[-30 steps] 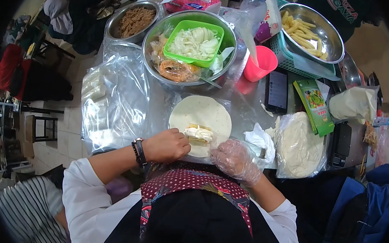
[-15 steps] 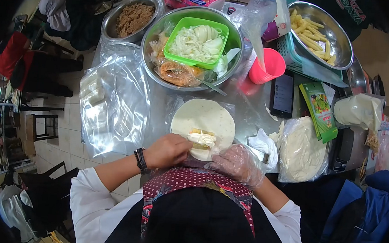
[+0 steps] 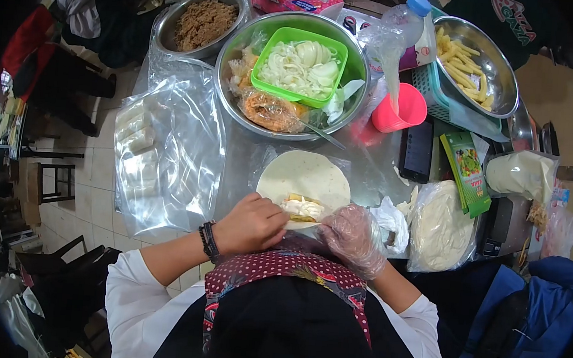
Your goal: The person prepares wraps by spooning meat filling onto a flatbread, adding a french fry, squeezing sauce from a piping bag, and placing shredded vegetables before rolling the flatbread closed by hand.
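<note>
A round flat tortilla [image 3: 304, 170] lies on plastic at the near edge of the metal table. Its filling [image 3: 303, 208], fries with white sauce, sits on the lower part. My bare left hand [image 3: 250, 224], with a dark bracelet at the wrist, pinches the tortilla's lower left edge. On the other side my right hand [image 3: 352, 238], in a clear plastic glove, has its fingers closed on the lower right edge. The near edge is slightly raised against the filling.
Behind the tortilla stands a large steel bowl [image 3: 222, 100] holding a green box [image 3: 339, 69] of sliced onion. Clear plastic with wrapped rolls [image 3: 143, 141] lies left. Right are a pink cup [image 3: 399, 110], a phone [image 3: 416, 150], bagged dough [image 3: 441, 225] and a bowl of fries [image 3: 467, 65].
Both hands have closed on the tortilla's near edge, which is now lifted toward the filling. My right hand has moved up a little. The whole view has shifted slightly.
</note>
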{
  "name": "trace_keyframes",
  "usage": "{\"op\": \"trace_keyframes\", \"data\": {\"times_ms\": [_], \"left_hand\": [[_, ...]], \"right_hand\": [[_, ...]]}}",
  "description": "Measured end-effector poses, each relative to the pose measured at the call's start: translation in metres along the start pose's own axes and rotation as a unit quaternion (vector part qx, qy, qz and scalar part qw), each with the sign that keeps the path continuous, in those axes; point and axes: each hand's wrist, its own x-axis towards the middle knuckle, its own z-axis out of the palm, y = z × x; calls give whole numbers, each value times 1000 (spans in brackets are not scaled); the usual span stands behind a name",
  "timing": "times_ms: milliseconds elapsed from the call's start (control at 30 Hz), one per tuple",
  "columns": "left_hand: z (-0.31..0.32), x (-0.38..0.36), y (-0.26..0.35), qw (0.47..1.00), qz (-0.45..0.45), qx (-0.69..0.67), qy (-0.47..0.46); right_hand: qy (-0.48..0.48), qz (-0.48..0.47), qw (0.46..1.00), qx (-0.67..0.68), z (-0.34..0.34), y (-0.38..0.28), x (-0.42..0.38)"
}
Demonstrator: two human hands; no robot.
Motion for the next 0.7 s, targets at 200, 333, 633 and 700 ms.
{"op": "trace_keyframes", "data": {"times_ms": [200, 333, 633, 700], "left_hand": [[3, 7, 0, 995, -86, -58, -13], [0, 11, 3, 980, -146, -133, -4], [2, 10, 4, 977, -175, -121, 22], [-1, 11, 6, 976, -176, -123, 21]], "right_hand": [[50, -18, 998, -30, -23, -23, 11], [94, -69, 989, -95, -3, -18, 3], [66, -170, 964, -194, 4, -16, -7], [57, -189, 966, -167, 2, -20, -9]]}}
